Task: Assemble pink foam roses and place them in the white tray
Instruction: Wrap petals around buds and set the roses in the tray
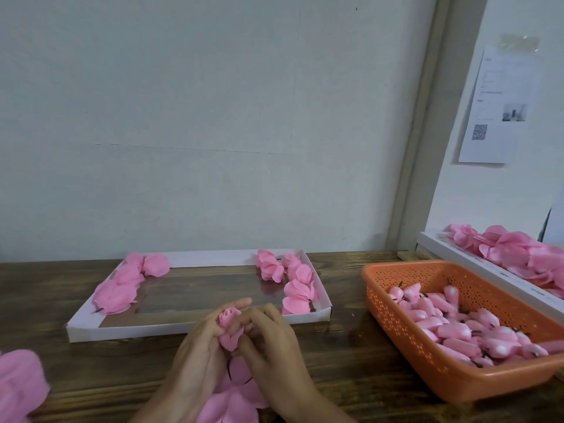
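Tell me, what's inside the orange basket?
In the orange basket lie piled pink foam rose buds with dark stems; the floor beneath them is covered.

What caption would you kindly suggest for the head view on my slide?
The left hand and right hand hold a pink rose before the white tray, orange basket of buds alongside.

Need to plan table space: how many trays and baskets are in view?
3. The white tray lies centre, the orange basket stands to its right, and a second white tray holding petals sits far right, partly cut off. Others may be out of frame.
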The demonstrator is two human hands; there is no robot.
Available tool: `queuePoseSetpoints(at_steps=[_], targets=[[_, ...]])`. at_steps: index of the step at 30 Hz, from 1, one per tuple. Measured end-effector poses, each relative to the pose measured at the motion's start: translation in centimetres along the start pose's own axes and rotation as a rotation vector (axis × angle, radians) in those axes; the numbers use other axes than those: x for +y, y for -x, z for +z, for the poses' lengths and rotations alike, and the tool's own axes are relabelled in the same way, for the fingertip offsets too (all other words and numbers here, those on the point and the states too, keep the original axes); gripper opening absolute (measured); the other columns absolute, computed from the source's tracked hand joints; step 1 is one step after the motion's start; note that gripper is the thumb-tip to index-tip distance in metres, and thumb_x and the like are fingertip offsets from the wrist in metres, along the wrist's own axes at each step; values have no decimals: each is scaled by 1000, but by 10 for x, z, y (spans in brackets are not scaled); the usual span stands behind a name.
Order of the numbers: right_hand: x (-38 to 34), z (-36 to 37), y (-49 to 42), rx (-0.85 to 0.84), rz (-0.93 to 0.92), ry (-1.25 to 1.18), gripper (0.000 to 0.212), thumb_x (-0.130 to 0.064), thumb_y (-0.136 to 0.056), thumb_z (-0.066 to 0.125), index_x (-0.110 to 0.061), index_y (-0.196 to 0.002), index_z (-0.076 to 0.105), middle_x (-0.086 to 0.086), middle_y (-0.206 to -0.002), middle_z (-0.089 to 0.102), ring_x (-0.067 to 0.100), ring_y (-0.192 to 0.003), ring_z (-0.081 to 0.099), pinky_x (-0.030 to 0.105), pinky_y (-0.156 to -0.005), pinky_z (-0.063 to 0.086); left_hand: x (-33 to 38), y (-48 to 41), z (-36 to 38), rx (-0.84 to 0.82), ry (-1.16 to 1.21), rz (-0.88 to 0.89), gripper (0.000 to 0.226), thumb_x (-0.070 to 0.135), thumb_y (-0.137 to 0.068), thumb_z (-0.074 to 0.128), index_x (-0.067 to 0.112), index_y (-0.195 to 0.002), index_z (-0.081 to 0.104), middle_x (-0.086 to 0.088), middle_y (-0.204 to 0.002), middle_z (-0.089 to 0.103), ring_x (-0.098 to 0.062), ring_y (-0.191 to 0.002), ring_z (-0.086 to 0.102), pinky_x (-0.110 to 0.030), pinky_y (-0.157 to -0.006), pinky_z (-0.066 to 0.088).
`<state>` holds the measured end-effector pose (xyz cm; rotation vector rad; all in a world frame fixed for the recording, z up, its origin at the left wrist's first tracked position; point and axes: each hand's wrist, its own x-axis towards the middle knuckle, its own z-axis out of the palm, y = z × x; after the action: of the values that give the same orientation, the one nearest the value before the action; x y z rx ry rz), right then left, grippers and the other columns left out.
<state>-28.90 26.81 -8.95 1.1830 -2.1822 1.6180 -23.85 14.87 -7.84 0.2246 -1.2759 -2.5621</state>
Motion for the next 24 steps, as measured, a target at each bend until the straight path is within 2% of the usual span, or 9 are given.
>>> queuePoseSetpoints(at_steps=[3, 5, 8, 12, 15, 19, 21, 23, 24], targets=[[2, 0, 0, -12, -19, -8, 11, -5, -93, 65, -13, -96, 72, 1, -104, 59, 15, -91, 67, 47, -82, 57, -1, -3, -3, -8, 8, 23, 60, 10, -74, 44, -8, -128, 61, -21, -82, 72, -23, -76, 75, -37, -73, 62], [2, 0, 0, -10, -29, -24, 8, -6, -93, 66, -13, -96, 71, 0, -103, 60, 17, -89, 68, 47, -81, 57, -2, -4, -5, -6, 2, 18, 58, 11, -75, 46, -7, -127, 62, -26, -91, 74, -27, -83, 76, -35, -69, 64], [2, 0, 1, 27, -23, -54, 10, -12, -90, 71, -19, -98, 69, -5, -96, 60, 20, -81, 69, 45, -75, 58, -7, -6, -6, -2, -2, 45, 45, 13, -81, 51, -4, -116, 73, -35, -113, 70, -38, -103, 72, -46, -86, 64], [6, 1, 1, 81, 10, -54, 16, -15, -85, 77, -24, -94, 67, -5, -89, 63, 23, -76, 67, 46, -70, 57, -12, -8, -3, -59, -46, 71, 36, 8, -89, 49, -5, -111, 75, -31, -101, 69, -33, -93, 69, -39, -80, 59], [7, 1, 3, 89, 18, -47, 19, -22, -85, 76, -30, -98, 65, -6, -88, 64, 19, -75, 68, 47, -69, 58, -11, -4, 3, -105, -18, 59, 41, 5, -80, 47, -8, -112, 70, -28, -90, 68, -30, -78, 70, -35, -70, 58], [6, -3, 1, 127, -14, 70, 26, -34, -84, 76, -35, -107, 64, -12, -89, 57, 10, -71, 60, 25, -66, 50, 1, -3, 13, -188, -184, 33, 38, 4, -65, 60, -11, -100, 61, -27, -96, 52, -34, -81, 55, -34, -67, 44], [5, -6, -1, 120, -38, 73, 24, -36, -87, 74, -36, -109, 66, -12, -95, 54, 9, -73, 59, 19, -67, 46, -8, -5, -4, -267, -327, 53, 18, -12, -90, 53, 2, -101, 55, -19, -90, 56, -25, -60, 67, -27, -55, 52], [3, -9, -3, 87, -52, 34, 26, -33, -89, 72, -41, -114, 68, -12, -104, 52, 10, -84, 62, 18, -73, 49, -12, -9, -13, -217, -399, 67, 38, -26, -95, 39, 7, -99, 57, -16, -85, 60, -4, -55, 71, -18, -52, 56], [3, -10, -4, 70, -68, 13, 31, -28, -89, 72, -43, -116, 70, -11, -109, 51, 10, -93, 63, 18, -77, 50, -15, -14, -16, -211, -376, 100, 40, -30, -87, 40, 2, -101, 60, -24, -87, 64, -8, -68, 76, -18, -58, 58]])
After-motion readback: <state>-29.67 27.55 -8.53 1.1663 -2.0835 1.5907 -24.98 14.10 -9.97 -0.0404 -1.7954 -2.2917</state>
